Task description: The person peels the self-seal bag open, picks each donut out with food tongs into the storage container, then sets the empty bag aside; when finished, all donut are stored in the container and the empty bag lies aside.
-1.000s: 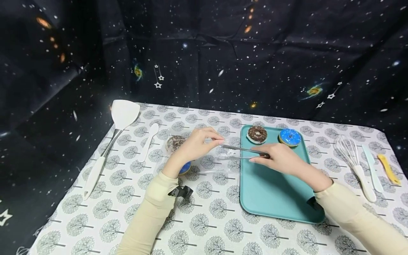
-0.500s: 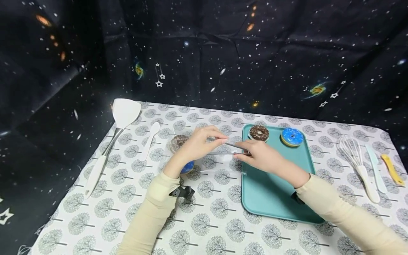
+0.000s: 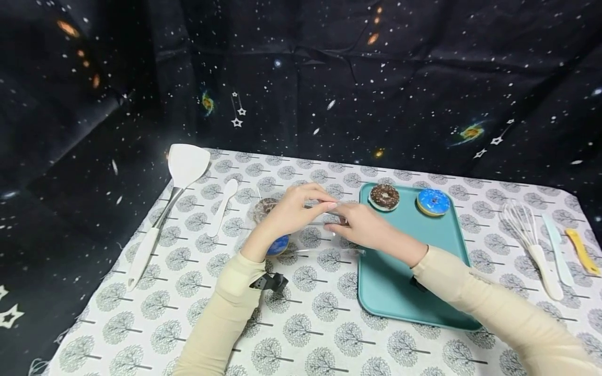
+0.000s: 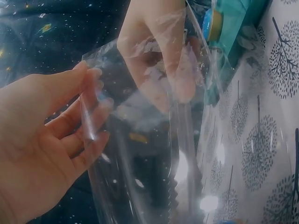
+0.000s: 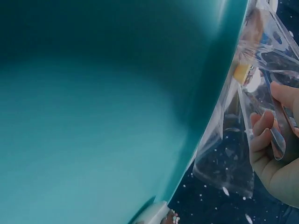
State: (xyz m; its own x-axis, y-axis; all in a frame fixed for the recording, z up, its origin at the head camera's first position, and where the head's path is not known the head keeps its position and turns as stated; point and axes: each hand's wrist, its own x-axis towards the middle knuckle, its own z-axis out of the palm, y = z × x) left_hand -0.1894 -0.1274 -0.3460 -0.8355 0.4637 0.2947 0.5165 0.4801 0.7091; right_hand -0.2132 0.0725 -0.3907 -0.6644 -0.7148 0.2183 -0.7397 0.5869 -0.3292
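Note:
My left hand pinches the edge of a clear plastic bag between thumb and fingers, holding its mouth up. Metal tongs are gripped in my right hand, their arms reaching into the bag beside my left fingers. At the bag's far end lie a chocolate donut and a blue-iced donut, both partly hidden by my left hand and wrist. Another chocolate donut and another blue-iced donut sit at the back of a teal tray, right of the bag.
Left of the bag lie a white spoon and a large white spatula. To the tray's right are a whisk, a pale blue knife and a yellow-handled tool. A dark star-patterned cloth hangs behind.
My right hand has moved left from over the tray, pushing the tongs deeper into the bag. My left hand stays in place on the bag's edge.

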